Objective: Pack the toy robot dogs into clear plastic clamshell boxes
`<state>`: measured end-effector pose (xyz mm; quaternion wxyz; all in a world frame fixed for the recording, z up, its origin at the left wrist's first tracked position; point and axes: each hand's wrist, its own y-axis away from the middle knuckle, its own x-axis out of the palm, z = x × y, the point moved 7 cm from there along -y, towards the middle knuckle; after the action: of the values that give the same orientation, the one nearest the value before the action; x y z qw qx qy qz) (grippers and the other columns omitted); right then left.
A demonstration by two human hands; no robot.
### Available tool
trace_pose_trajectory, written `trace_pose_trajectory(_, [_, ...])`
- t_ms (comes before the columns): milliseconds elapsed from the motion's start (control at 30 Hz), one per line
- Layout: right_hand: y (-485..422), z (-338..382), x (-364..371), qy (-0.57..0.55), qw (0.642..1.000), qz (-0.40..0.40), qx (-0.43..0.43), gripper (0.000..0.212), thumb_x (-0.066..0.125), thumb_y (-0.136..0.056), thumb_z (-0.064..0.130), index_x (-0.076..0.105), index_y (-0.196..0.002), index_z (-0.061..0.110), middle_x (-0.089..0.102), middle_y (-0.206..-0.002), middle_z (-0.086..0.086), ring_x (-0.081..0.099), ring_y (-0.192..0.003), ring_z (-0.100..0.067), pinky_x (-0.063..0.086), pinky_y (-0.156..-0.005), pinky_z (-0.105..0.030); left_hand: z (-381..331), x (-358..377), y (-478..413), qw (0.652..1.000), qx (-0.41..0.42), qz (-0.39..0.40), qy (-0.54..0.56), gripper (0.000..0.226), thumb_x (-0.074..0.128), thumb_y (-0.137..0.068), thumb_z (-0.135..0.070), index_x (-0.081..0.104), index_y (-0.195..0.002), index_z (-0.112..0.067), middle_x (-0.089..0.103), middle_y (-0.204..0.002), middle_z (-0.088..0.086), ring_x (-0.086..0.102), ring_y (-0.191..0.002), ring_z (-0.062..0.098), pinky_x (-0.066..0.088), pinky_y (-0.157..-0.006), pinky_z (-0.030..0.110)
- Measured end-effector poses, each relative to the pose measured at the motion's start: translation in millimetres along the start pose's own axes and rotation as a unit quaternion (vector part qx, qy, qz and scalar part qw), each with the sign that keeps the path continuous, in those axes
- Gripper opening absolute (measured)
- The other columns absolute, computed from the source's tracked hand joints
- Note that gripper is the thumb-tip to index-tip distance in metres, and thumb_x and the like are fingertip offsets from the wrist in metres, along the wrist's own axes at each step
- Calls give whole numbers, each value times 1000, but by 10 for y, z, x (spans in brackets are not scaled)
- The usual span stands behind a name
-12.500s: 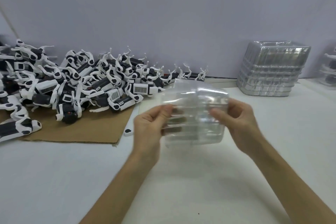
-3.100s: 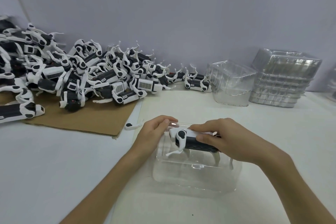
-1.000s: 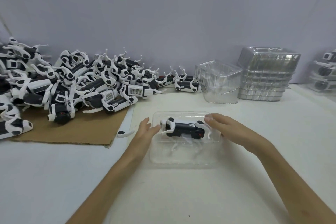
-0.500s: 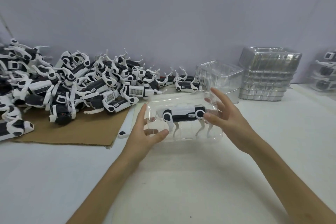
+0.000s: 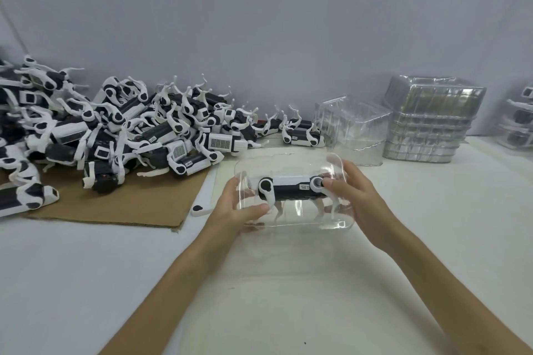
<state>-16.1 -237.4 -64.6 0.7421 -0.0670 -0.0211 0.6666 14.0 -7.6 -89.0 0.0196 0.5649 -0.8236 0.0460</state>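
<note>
A clear clamshell box is held up off the white table, tilted toward me. Inside it lies one black-and-white toy robot dog, body level, legs pointing down. My left hand grips the box's left end, thumb on the front face. My right hand grips the right end, thumb over the dog's round hip joint. A large pile of loose robot dogs covers the brown cardboard sheet at the left.
One empty open clamshell stands behind the held box. A stack of nested clamshells sits at the back right. Packed boxes show at the right edge. A small loose white part lies by the cardboard's corner.
The box with the dog went from lying flat on the table to being lifted and tilted upright in both hands; both hands now clasp its ends more tightly.
</note>
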Motion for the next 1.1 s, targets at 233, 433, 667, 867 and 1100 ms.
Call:
trace_pose_trajectory(233, [13, -60, 28, 6, 998, 49, 30, 68, 73, -81, 42, 45, -143, 41, 68, -124, -1, 69, -111, -18, 60, -86, -41, -17, 17, -8, 1000, 17, 1, -13, 71, 78, -67, -30, 42, -123, -56, 50, -129, -8, 70, -89, -2, 59, -82, 27])
trace_pose_trajectory(433, [11, -29, -69, 122, 992, 2, 12, 75, 84, -71, 53, 46, -136, 48, 66, -114, 5, 65, -79, -7, 51, -72, -24, -50, -44, -7, 994, 38, -33, -101, 89, 83, -76, -24, 31, -146, -42, 50, -127, -13, 64, -100, 2, 49, -67, 7])
trace_pose_trajectory(667, [6, -47, -126, 146, 988, -36, 18, 71, 88, -66, 56, 55, -128, 46, 65, -105, 6, 64, -76, -11, 51, -71, -26, 13, -157, -36, 985, 17, -80, -154, 106, 96, -61, -33, 30, -143, -40, 50, -125, -3, 57, -96, 10, 47, -71, 19])
trace_pose_trajectory(867, [47, -132, -98, 211, 968, -97, 98, 63, 69, -90, 48, 46, -144, 25, 55, -131, 10, 59, -111, -11, 47, -92, -34, 32, -137, -26, 995, -28, -80, -58, 83, 80, -73, -51, 43, -145, -39, 51, -136, -9, 50, -129, 13, 40, -107, 35])
trace_pose_trajectory(1100, [274, 531, 343, 480, 856, -6, -193, 29, 54, -94, 17, 70, -110, 36, 64, -93, 14, 57, -81, -8, 46, -83, -32, 12, 5, 36, 987, 1, -92, -135, 63, 72, -89, -36, 38, -142, -39, 45, -129, -22, 50, -112, -7, 36, -85, 15])
